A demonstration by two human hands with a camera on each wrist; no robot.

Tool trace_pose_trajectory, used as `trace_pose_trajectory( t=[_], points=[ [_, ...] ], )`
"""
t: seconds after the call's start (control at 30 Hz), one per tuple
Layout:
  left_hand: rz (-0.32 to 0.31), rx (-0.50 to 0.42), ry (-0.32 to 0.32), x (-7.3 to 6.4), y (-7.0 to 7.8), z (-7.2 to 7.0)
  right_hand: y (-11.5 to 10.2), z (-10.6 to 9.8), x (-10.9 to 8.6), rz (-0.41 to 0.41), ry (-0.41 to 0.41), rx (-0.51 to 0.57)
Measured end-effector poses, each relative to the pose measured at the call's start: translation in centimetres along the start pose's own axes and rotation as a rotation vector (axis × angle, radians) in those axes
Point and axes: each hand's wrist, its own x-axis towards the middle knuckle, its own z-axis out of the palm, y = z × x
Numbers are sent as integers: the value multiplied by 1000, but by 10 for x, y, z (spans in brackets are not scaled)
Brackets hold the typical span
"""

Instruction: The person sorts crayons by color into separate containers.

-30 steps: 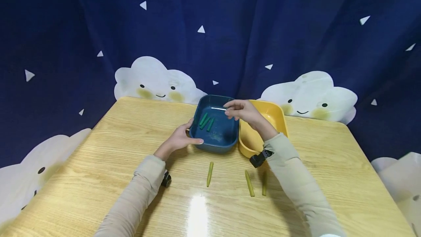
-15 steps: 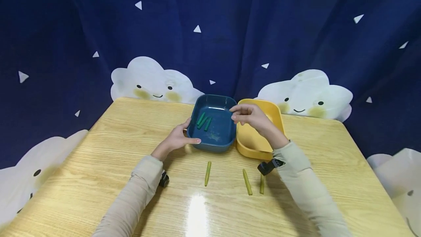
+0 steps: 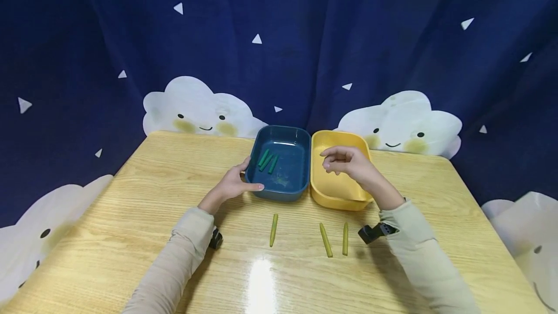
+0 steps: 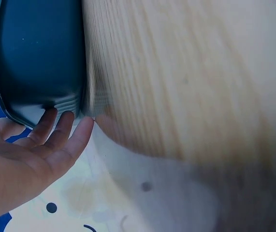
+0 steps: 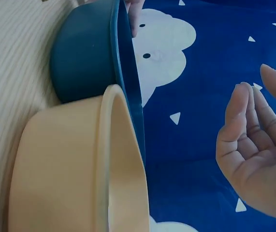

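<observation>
Near the blue bin (image 3: 294,164), yellow bin (image 3: 321,183), yellow crayons (image 3: 273,230); curtain (image 3: 296,28) behind

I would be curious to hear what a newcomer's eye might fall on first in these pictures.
The blue tray and yellow tray would likely draw it first, side by side toward the table's far edge, with three green sticks in the blue. The left grip holds the blue tray's corner; the right grip hangs above the yellow. Next might come three yellow sticks nearer the viewer and smiling clouds on the curtain behind.
</observation>
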Motion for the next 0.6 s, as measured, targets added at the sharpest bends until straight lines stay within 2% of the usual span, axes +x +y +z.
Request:
trace_pose_trajectory(
  t=[0.4, 0.6],
  points=[
    [9, 23, -7, -1, -1, 0, 16, -22, -29, 3, 34, -7],
    [-6, 76, -2, 15, -34, -1, 24, -26, -39, 18, 69, -19]
  ],
)
